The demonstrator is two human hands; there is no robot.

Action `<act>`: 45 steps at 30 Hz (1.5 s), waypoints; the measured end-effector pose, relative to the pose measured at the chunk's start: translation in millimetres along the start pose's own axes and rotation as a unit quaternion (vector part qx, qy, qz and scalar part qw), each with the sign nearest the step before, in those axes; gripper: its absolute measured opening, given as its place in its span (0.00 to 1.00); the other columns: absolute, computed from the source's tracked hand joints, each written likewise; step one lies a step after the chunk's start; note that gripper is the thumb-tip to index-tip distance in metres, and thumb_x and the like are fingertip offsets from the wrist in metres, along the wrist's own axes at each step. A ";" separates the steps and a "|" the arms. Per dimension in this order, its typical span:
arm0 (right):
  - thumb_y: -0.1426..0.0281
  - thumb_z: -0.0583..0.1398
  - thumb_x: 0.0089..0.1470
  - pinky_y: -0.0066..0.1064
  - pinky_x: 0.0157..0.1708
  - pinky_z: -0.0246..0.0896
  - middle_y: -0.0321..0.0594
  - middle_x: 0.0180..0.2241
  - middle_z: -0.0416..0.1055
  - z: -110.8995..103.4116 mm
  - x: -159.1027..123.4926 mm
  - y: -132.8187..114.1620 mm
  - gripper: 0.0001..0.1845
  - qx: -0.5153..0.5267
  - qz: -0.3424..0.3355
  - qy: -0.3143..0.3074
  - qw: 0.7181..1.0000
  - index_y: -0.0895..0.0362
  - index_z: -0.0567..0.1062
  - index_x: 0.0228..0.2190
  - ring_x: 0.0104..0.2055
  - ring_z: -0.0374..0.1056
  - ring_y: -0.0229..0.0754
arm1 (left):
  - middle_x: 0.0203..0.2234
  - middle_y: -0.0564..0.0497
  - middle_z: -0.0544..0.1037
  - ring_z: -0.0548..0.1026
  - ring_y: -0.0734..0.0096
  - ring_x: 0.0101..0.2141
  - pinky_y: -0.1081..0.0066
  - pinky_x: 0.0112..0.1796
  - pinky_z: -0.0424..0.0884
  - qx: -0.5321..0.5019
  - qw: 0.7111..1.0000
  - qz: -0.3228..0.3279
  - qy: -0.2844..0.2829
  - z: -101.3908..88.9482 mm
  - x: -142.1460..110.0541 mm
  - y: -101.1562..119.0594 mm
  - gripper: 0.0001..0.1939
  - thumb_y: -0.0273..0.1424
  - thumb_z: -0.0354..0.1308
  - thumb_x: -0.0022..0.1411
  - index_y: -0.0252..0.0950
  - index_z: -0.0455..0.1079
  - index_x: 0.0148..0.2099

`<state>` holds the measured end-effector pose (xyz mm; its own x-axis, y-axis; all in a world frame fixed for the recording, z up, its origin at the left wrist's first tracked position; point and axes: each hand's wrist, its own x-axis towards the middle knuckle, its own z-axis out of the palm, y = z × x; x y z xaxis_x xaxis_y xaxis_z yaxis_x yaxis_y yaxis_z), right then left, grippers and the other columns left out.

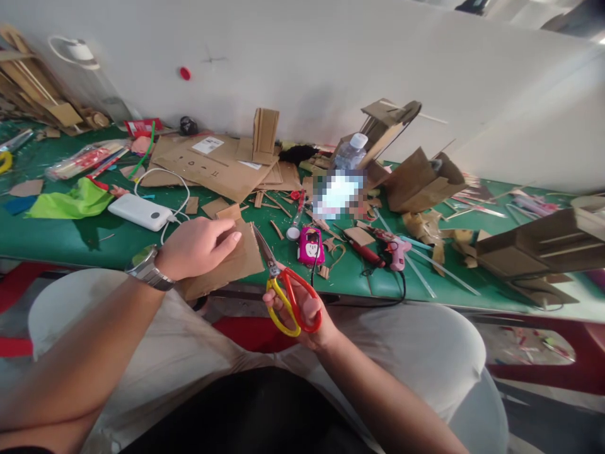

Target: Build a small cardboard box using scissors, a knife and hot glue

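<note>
both scissor handles [290, 296] in right fingers [280, 309]

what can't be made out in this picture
In the head view:
Cardboard: part hidden by the left grip.
Bright patch: content lost to pixelation.
Label: print too small and blurred.
Watch: dial too blurred to read.
Yellow handle: cut off by left edge.

Scissors [274, 271]: one handle loop red, the other yellow; metal blades nearly together, tips directed forward and slightly left, at the right edge of the cardboard piece [243, 253]; contact unclear. Cardboard: plain brown, flat, partly covered; lies on the green tabletop [94, 243], near portion overhanging the front edge.
</note>
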<state>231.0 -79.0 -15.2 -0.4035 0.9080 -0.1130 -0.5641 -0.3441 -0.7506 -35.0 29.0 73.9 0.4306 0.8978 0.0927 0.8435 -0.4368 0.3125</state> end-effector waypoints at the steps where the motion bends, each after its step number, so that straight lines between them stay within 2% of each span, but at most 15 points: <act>1: 0.35 0.80 0.40 0.36 0.48 0.76 0.45 0.42 0.84 0.8 0.1 1.7 0.60 -0.009 0.005 0.004 1.000 0.52 0.78 0.66 0.44 0.80 0.46 | 0.24 0.48 0.76 0.74 0.58 0.28 0.61 0.32 0.54 -0.014 1.000 0.006 -0.008 1.3 0.1 0.5 0.21 0.47 0.45 0.78 0.42 0.62 0.34; 5: 0.55 0.84 0.45 0.31 0.39 0.74 0.35 0.35 0.81 4.3 1.2 4.9 0.46 -0.050 0.041 0.042 0.997 0.50 0.78 0.61 0.36 0.79 0.41 | 0.35 0.46 0.85 0.81 0.59 0.36 0.63 0.37 0.65 -0.157 0.986 0.040 -0.041 9.3 0.6 9.1 0.24 0.48 0.47 0.81 0.39 0.72 0.38; 7: 0.59 0.85 0.43 0.31 0.38 0.74 0.35 0.35 0.81 6.3 2.8 6.0 0.43 -0.054 0.051 0.056 0.996 0.50 0.78 0.57 0.37 0.80 0.42 | 0.39 0.46 0.86 0.82 0.59 0.39 0.64 0.40 0.70 -0.230 0.970 0.048 -0.058 15.3 1.1 15.8 0.26 0.51 0.47 0.82 0.38 0.75 0.41; 9: 0.57 0.84 0.43 0.31 0.37 0.75 0.36 0.33 0.81 8.1 4.4 8.2 0.39 -0.058 0.058 0.054 0.995 0.52 0.79 0.52 0.35 0.81 0.42 | 0.37 0.48 0.84 0.80 0.61 0.37 0.65 0.39 0.72 -0.283 0.954 0.052 -0.088 22.8 1.7 22.3 0.29 0.53 0.45 0.82 0.38 0.74 0.40; 11: 0.52 0.82 0.47 0.30 0.33 0.74 0.37 0.30 0.81 9.5 5.3 12.5 0.34 -0.066 0.072 0.044 0.994 0.55 0.78 0.46 0.31 0.79 0.41 | 0.33 0.50 0.80 0.77 0.64 0.33 0.66 0.35 0.72 -0.311 0.942 0.050 -0.114 30.5 1.9 27.9 0.31 0.56 0.44 0.81 0.38 0.72 0.38; 14: 0.41 0.77 0.53 0.28 0.23 0.70 0.34 0.24 0.78 11.6 4.5 21.9 0.36 -0.074 0.103 0.024 0.992 0.54 0.74 0.44 0.22 0.75 0.40 | 0.29 0.51 0.75 0.72 0.67 0.30 0.68 0.31 0.68 -0.315 0.940 0.040 -0.123 38.5 0.9 34.2 0.33 0.59 0.45 0.80 0.38 0.69 0.36; 18: 0.33 0.73 0.52 0.27 0.16 0.66 0.29 0.22 0.75 13.1 0.7 29.9 0.41 -0.078 0.132 0.003 0.988 0.53 0.70 0.46 0.16 0.72 0.40 | 0.26 0.51 0.75 0.72 0.67 0.27 0.66 0.30 0.59 -0.251 0.963 0.024 -0.092 36.6 -1.7 36.3 0.31 0.58 0.48 0.80 0.39 0.68 0.33; 21: 0.34 0.70 0.57 0.22 0.11 0.53 0.27 0.23 0.74 11.9 -0.8 26.6 0.39 -0.078 0.127 0.013 0.989 0.52 0.67 0.48 0.13 0.63 0.34 | 0.21 0.51 0.74 0.71 0.66 0.25 0.64 0.30 0.54 -0.153 0.987 0.022 -0.045 28.6 -2.7 31.5 0.31 0.55 0.49 0.80 0.40 0.65 0.30; 23: 0.35 0.70 0.59 0.20 0.13 0.48 0.24 0.24 0.71 10.4 -0.8 21.2 0.37 -0.071 0.112 0.030 0.991 0.50 0.66 0.47 0.14 0.57 0.30 | 0.20 0.50 0.74 0.71 0.64 0.24 0.63 0.30 0.53 -0.105 0.994 0.028 -0.025 23.0 -2.9 25.9 0.31 0.55 0.49 0.80 0.40 0.64 0.29; 26: 0.35 0.72 0.56 0.20 0.18 0.47 0.23 0.27 0.66 9.3 -1.2 12.1 0.38 -0.053 0.111 0.038 0.992 0.49 0.64 0.45 0.18 0.53 0.28 | 0.20 0.48 0.75 0.75 0.59 0.25 0.63 0.29 0.52 -0.024 0.999 0.025 -0.011 17.3 -3.3 17.3 0.30 0.57 0.50 0.79 0.41 0.66 0.30; 30: 0.38 0.76 0.53 0.22 0.23 0.44 0.25 0.30 0.62 12.4 -6.0 4.3 0.39 -0.047 0.161 0.011 0.986 0.50 0.66 0.45 0.23 0.50 0.28 | 0.22 0.44 0.79 0.78 0.53 0.26 0.63 0.28 0.51 0.055 0.998 0.008 -0.014 16.0 -3.7 11.5 0.30 0.58 0.49 0.78 0.41 0.74 0.35; 34: 0.42 0.77 0.54 0.22 0.23 0.40 0.24 0.32 0.58 16.0 -11.8 4.6 0.37 -0.046 0.198 -0.005 0.979 0.49 0.66 0.45 0.24 0.48 0.29 | 0.20 0.46 0.78 0.77 0.54 0.24 0.63 0.27 0.50 0.076 0.997 0.022 -0.017 17.3 -4.2 11.8 0.30 0.58 0.50 0.78 0.41 0.73 0.33; 39: 0.38 0.74 0.55 0.22 0.22 0.36 0.22 0.30 0.54 13.6 -13.2 12.9 0.37 -0.034 0.220 -0.007 0.975 0.47 0.63 0.44 0.23 0.43 0.29 | 0.20 0.46 0.79 0.78 0.55 0.24 0.64 0.26 0.49 0.096 0.994 0.031 -0.027 16.9 -4.7 13.7 0.29 0.58 0.52 0.77 0.42 0.72 0.32; 45: 0.33 0.73 0.52 0.22 0.21 0.37 0.21 0.30 0.56 10.9 -12.8 22.7 0.41 -0.021 0.228 0.010 0.973 0.46 0.61 0.45 0.20 0.44 0.27 | 0.23 0.44 0.81 0.81 0.51 0.26 0.64 0.26 0.49 0.104 0.993 0.015 -0.059 18.1 -3.9 18.6 0.30 0.58 0.50 0.77 0.41 0.72 0.33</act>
<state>215.6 -101.1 -23.7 -0.5911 0.6675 -0.4527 -0.2997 -0.7029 -0.6450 -15.2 16.3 62.3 0.4813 0.8764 -0.0160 0.8723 -0.4770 0.1074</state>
